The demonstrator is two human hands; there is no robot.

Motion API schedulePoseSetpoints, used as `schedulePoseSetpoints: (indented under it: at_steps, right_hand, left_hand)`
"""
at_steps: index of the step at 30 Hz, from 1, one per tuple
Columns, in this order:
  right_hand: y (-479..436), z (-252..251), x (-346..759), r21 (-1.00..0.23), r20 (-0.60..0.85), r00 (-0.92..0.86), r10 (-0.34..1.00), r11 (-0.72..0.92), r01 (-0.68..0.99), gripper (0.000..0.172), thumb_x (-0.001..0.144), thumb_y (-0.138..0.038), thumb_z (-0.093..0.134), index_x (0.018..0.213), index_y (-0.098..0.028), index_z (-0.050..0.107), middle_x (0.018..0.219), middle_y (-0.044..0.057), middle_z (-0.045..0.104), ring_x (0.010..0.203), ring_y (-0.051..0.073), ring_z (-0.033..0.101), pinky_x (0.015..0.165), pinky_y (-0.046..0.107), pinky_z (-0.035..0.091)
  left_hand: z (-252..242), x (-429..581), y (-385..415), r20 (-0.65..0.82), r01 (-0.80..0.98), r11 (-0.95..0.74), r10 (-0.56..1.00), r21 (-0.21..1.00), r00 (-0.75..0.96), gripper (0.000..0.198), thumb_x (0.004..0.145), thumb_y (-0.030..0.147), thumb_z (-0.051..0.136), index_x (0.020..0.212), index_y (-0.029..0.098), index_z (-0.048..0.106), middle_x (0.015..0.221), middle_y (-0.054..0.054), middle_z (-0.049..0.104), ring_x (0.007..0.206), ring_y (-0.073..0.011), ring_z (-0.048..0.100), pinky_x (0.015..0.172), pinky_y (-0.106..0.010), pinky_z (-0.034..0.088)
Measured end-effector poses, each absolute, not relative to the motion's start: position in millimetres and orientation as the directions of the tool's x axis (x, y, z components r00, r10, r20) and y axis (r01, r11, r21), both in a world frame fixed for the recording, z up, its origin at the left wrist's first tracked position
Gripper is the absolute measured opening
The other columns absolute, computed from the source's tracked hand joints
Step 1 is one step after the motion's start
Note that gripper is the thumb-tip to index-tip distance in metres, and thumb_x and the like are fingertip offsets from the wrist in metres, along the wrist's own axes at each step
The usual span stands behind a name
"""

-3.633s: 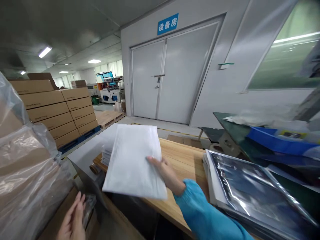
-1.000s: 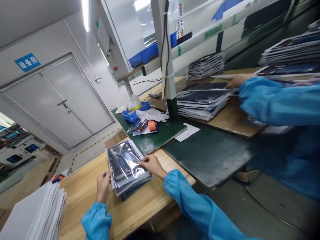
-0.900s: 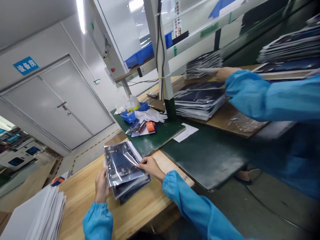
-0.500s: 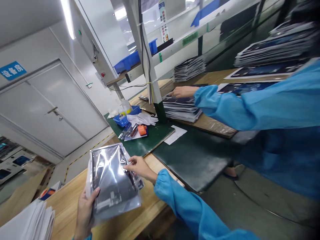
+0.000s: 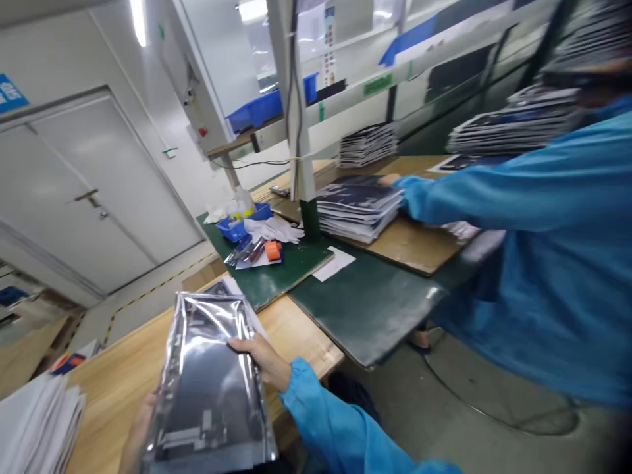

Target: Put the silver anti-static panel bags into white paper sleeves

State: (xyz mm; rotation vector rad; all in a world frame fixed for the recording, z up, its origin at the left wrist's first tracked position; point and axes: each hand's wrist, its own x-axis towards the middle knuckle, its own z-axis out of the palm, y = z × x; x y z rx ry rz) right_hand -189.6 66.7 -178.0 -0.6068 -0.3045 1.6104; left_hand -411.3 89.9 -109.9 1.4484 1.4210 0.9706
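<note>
A dark, flat sheet in shiny clear plastic wrap (image 5: 207,388) is held up above the wooden table. My right hand (image 5: 261,357) pinches its right edge, the thumb lying on the front face. At the lower left, my left hand (image 5: 141,428) is at the package's left edge, blurred and mostly behind it, its fingers hidden. Beyond the package's top edge lies another dark printed sheet with a white border (image 5: 222,287), partly covered.
White sheets (image 5: 42,421) are stacked at the lower left. A green bench (image 5: 370,309) bears white gloves (image 5: 274,229), an orange tape roll (image 5: 272,250) and a blue basket (image 5: 232,230). A person in blue (image 5: 557,263) reaches to a printed stack (image 5: 358,207) beside a post (image 5: 299,118).
The package has come closer and lower, and my left hand is now mostly behind it. My right hand has shifted left and down. The other person's hand has moved to the printed stack's far side.
</note>
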Motion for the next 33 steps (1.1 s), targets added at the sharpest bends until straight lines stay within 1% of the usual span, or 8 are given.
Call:
schedulePoseSetpoints:
  at_steps: [3, 5, 9, 14, 20, 25, 29, 33]
  right_hand:
    - [50, -178, -176, -0.512, -0.242, 0.000, 0.970, -0.128, -0.849, 0.042, 0.052, -0.025, 0.085, 0.088, -0.012, 0.067, 0.070, 0.004, 0.073, 0.057, 0.017, 0.067, 0.063, 0.028, 0.056]
    - [36, -179, -162, -0.506, -0.283, 0.021, 0.959, -0.131, -0.852, 0.038, 0.056, -0.029, 0.083, 0.087, -0.012, 0.067, 0.070, 0.005, 0.073, 0.058, 0.018, 0.068, 0.064, 0.031, 0.057]
    - [1, -184, -138, -0.550, -0.357, 0.106, 0.928, -0.117, -0.827, 0.042, 0.059, -0.029, 0.083, 0.094, -0.014, 0.067, 0.076, 0.006, 0.075, 0.066, 0.022, 0.071, 0.068, 0.034, 0.059]
    - [-48, -200, -128, -0.557, -0.429, 0.186, 0.884, -0.097, -0.825, 0.053, 0.055, -0.028, 0.087, 0.103, -0.019, 0.064, 0.084, 0.005, 0.075, 0.074, 0.026, 0.072, 0.073, 0.038, 0.058]
    - [-100, -206, -122, -0.593, -0.526, 0.211, 0.824, -0.178, -0.785, 0.045, 0.055, -0.033, 0.086, 0.092, -0.013, 0.069, 0.076, 0.009, 0.075, 0.071, 0.029, 0.072, 0.072, 0.040, 0.057]
    - [-113, -194, -125, -0.632, -0.551, 0.231, 0.802, -0.221, -0.743, 0.044, 0.055, -0.036, 0.086, 0.088, -0.012, 0.071, 0.075, 0.011, 0.075, 0.066, 0.029, 0.071, 0.067, 0.038, 0.057]
    - [-104, -189, -133, -0.657, -0.536, 0.193, 0.822, -0.262, -0.707, 0.048, 0.052, -0.043, 0.086, 0.088, -0.012, 0.072, 0.074, 0.010, 0.074, 0.064, 0.028, 0.070, 0.060, 0.035, 0.056]
    - [-95, -189, -141, -0.680, -0.536, 0.200, 0.820, -0.279, -0.678, 0.051, 0.050, -0.042, 0.086, 0.089, -0.012, 0.072, 0.070, 0.008, 0.073, 0.062, 0.026, 0.069, 0.064, 0.036, 0.056]
  left_hand:
    - [-79, -416, 84, -0.079, 0.287, 0.082, 0.997, 0.954, -0.024, 0.058, 0.045, 0.054, 0.083, 0.086, 0.016, 0.068, 0.071, -0.005, 0.071, 0.060, -0.0232, 0.065, 0.055, -0.035, 0.054]
    - [-45, -414, 82, 0.054, 0.360, -0.021, 0.995, 0.933, -0.080, 0.056, 0.045, 0.053, 0.082, 0.085, 0.016, 0.068, 0.072, -0.004, 0.072, 0.057, -0.0210, 0.064, 0.052, -0.032, 0.052]
    - [12, -392, 93, 0.469, 0.720, -0.447, 0.863, 0.531, 0.189, 0.038, 0.058, 0.044, 0.076, 0.088, 0.021, 0.068, 0.078, -0.001, 0.072, 0.072, -0.0191, 0.065, 0.063, -0.026, 0.049]
    - [-23, -347, 133, 0.165, 0.711, -0.661, 0.749, 0.238, 0.642, 0.015, 0.067, 0.028, 0.066, 0.080, 0.020, 0.067, 0.073, 0.001, 0.067, 0.070, -0.0168, 0.059, 0.064, -0.026, 0.041]
    - [-119, -329, 157, -0.108, 0.760, -0.562, 0.777, 0.326, 0.621, 0.039, 0.074, 0.049, 0.056, 0.052, 0.018, 0.054, 0.049, 0.003, 0.045, 0.056, -0.0141, 0.044, 0.054, -0.026, 0.027]
    - [-131, -334, 146, -0.089, 0.769, -0.549, 0.792, 0.327, 0.604, 0.045, 0.088, 0.043, 0.032, 0.053, 0.019, 0.047, 0.053, 0.001, 0.046, 0.056, -0.0148, 0.046, 0.055, -0.028, 0.028]
    - [-120, -329, 123, -0.018, 0.835, -0.548, 0.835, 0.050, 0.549, 0.020, 0.082, 0.025, 0.041, 0.073, 0.020, 0.059, 0.079, -0.006, 0.064, 0.078, -0.0218, 0.059, 0.064, -0.030, 0.036]
    - [-115, -315, 98, 0.119, 0.881, -0.446, 0.877, -0.158, 0.465, 0.022, 0.081, 0.015, 0.043, 0.094, 0.018, 0.060, 0.099, -0.010, 0.063, 0.091, -0.0249, 0.060, 0.070, -0.033, 0.042]
